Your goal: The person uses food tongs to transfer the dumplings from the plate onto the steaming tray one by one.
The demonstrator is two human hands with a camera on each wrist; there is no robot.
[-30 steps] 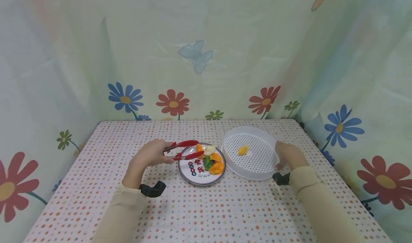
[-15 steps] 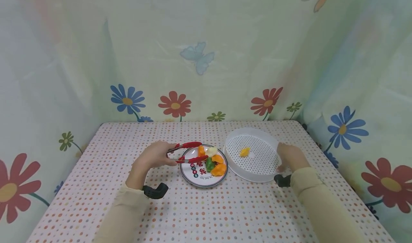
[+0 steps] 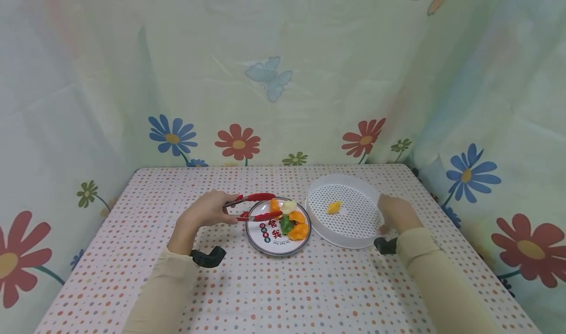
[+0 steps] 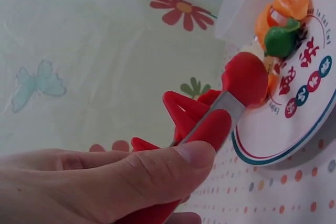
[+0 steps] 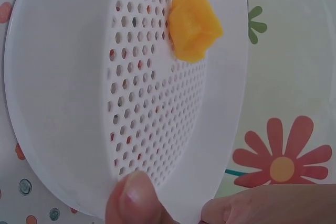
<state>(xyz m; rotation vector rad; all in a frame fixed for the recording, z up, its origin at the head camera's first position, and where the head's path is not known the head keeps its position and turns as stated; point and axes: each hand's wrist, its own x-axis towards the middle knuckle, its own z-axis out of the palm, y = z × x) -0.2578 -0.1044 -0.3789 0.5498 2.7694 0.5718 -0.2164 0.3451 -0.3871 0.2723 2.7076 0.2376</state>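
Observation:
My left hand (image 3: 211,208) holds red-tipped metal tongs (image 4: 210,121), thumb along one arm. The tongs' arms stand apart, reaching over a white plate (image 3: 261,243) with a dark rim and red characters. Lying on the plate are orange pieces (image 3: 298,231), a green piece (image 3: 286,224) and a pale piece (image 3: 289,207), shaped like small dumplings. The tips lie close to the pale piece; whether they touch it I cannot tell. On the right, my right hand (image 3: 395,213) grips the rim of a round white perforated basket (image 5: 58,93), thumb inside. A yellow dumpling-like piece (image 5: 193,24) sits in it.
The plate and basket stand side by side, nearly touching, on a dotted tablecloth (image 3: 283,294). Behind the table hangs a pale curtain (image 3: 318,78) printed with flowers and butterflies, and more of it closes off both sides.
The tongs' arms have spread slightly over the plate, their tips a little further right. The right hand keeps its grip on the basket. The head view has swayed a little.

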